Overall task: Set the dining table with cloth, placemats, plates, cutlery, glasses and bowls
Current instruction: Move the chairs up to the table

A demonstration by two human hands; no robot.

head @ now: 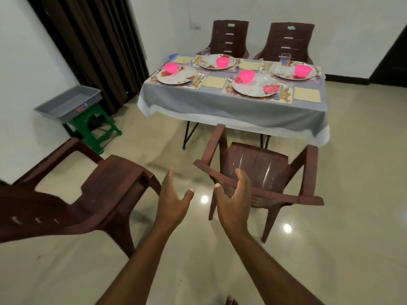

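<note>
I have both hands out in front of me, palms facing each other, well back from the dining table [231,111]. My left hand [174,201] is spread with straight fingers and grasps nothing; my right hand [233,199] is likewise released, fingers relaxed, hovering in front of the backrest of the near brown chair [259,172], though I cannot tell whether it touches it. The table wears a grey cloth [220,104] and carries four floral placemats, each with a patterned plate, such as the nearest plate [257,85], and a pink bowl [246,75] sitting on it. Clear glasses stand beside the plates, and plain yellow mats [306,95] lie between the settings. A second brown chair [92,194] stands at my left, and two more sit behind the table. A grey tray [70,103] rests on a green stool [94,128] by the wall.
</note>
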